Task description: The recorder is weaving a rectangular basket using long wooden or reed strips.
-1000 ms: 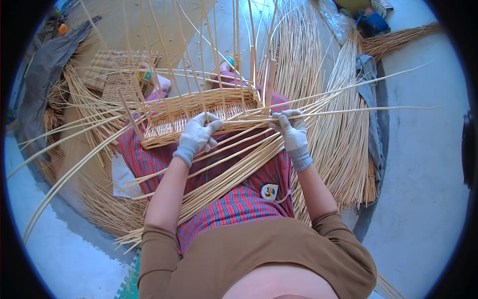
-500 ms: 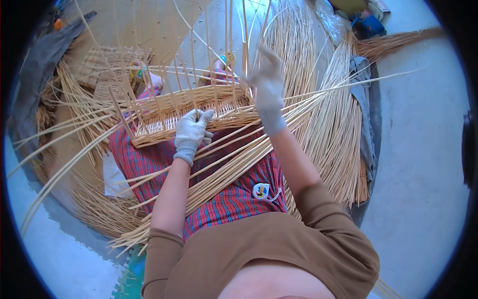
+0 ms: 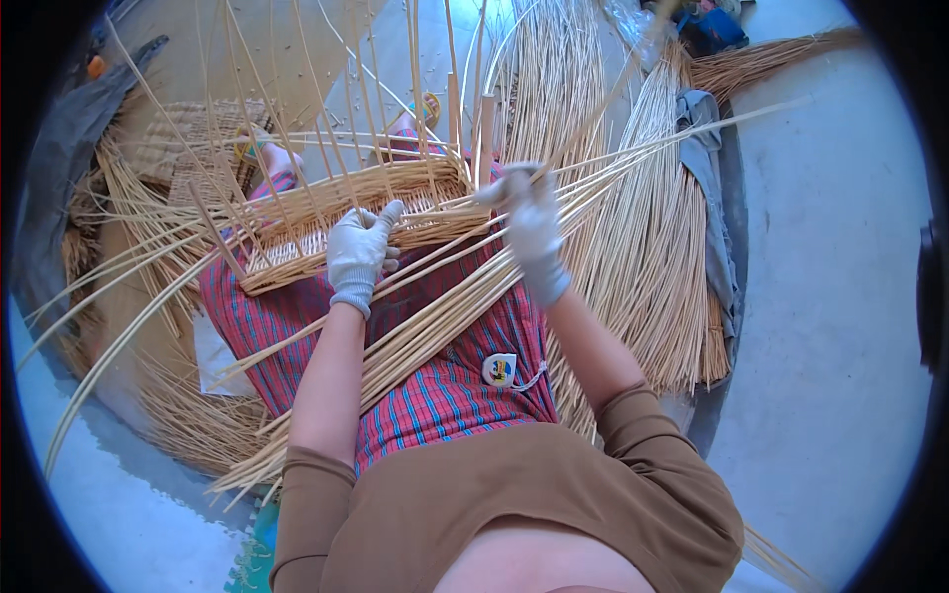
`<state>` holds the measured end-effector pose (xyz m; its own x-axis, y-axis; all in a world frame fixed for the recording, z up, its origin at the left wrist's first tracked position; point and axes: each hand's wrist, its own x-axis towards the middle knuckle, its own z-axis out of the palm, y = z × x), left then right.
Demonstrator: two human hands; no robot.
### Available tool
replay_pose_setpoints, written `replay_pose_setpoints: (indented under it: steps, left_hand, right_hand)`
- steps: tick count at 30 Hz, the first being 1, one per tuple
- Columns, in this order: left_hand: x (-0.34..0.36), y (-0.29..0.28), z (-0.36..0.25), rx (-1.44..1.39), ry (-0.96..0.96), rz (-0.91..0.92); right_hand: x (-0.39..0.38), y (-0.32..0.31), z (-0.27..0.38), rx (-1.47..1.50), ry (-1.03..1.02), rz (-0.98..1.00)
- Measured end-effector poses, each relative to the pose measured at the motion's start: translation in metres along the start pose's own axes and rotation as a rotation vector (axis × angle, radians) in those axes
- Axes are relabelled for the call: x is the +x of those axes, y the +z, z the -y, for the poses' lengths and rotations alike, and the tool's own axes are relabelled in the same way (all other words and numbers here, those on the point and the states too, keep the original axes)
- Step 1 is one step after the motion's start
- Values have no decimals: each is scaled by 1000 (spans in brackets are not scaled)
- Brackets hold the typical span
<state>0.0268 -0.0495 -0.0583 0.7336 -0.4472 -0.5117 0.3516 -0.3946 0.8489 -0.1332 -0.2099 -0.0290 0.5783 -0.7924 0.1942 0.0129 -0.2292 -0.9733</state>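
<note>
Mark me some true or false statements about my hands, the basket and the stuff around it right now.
1. Your left hand is at the far wall of the wicker basket. False: it is at the near wall.
2. Both hands wear pale gloves. True, though your right hand is blurred.
3. Your sleeves are bright green. False: they are brown.
4. A wide spread of pale rods lies to your right. True.
5. The cloth over your lap is plain white. False: it is checked, mostly red and blue.
</note>
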Motion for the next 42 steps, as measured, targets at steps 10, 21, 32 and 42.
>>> replay_pose_setpoints:
  steps: [10, 21, 32, 42]
  left_hand:
    - [3, 51, -14, -93, 16, 492]
    - [-7, 62, -18, 23, 51, 229]
    - [-44, 55, -46, 1295, 1190, -129]
    - [4, 83, -41, 1154, 1050, 15]
  right_hand:
    - [35, -74, 10, 309, 180, -149]
    - [176, -14, 55, -771, -27, 447]
    - [47, -50, 32, -1472, -584, 553]
    - [59, -30, 27, -1500, -619, 586]
